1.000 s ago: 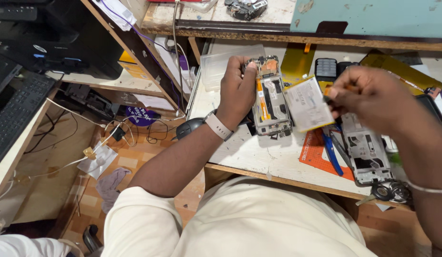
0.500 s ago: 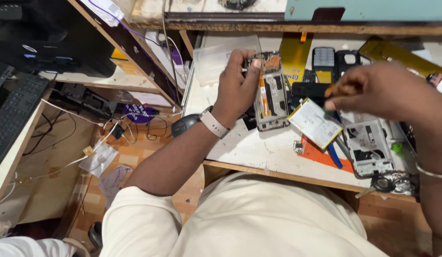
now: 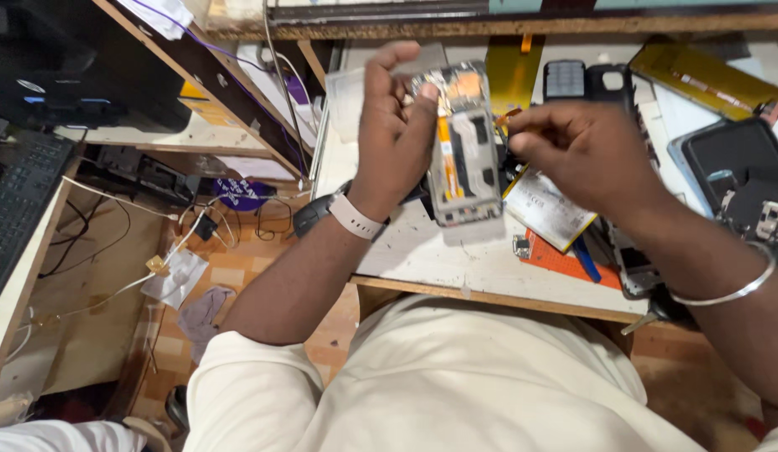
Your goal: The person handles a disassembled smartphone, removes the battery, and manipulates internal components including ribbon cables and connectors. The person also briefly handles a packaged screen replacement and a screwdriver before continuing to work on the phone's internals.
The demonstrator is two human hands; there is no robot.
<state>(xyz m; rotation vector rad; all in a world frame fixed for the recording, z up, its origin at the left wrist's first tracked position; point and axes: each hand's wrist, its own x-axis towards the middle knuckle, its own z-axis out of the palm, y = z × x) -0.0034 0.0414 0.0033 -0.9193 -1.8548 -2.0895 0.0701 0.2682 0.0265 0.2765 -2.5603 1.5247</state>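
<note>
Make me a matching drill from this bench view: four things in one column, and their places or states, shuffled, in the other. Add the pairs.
Things:
1. opened phone frame
2. flat battery pack
3. left hand
4. right hand

Places or states:
A. lying on the white bench top under the right hand
B. held up off the bench, insides showing
C. fingers pinched together beside the frame's right edge
D. wrapped round the frame's left edge, pale band on the wrist

Pairs: 1-B, 2-A, 3-D, 4-C
</note>
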